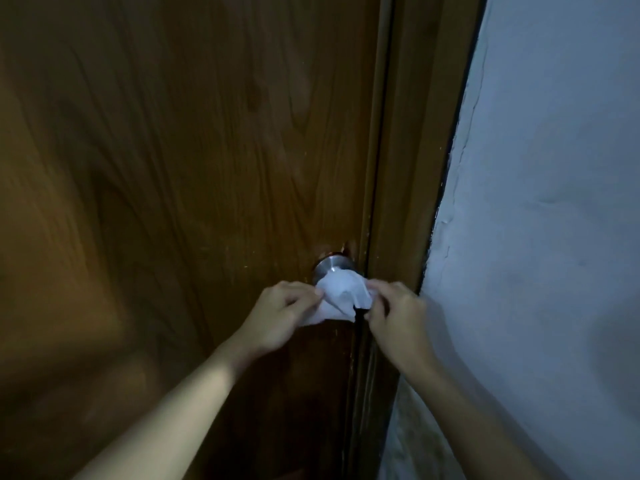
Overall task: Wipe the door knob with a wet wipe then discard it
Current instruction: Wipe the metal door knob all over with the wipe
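Wipe (343,292) draped over knob (329,268), pinched by left hand (277,320), right hand (398,317)

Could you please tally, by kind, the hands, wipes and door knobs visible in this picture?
Hands: 2, the left hand and the right hand, each pinching the wipe
Wet wipes: 1, the white wet wipe draped over the knob
Door knobs: 1, the metal door knob
Total: 4

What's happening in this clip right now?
A person stands close to a wooden door and holds a white wet wipe over its metal door knob. The left hand pinches one end and the right hand the other. The wipe covers the knob's front; nothing has been discarded yet.
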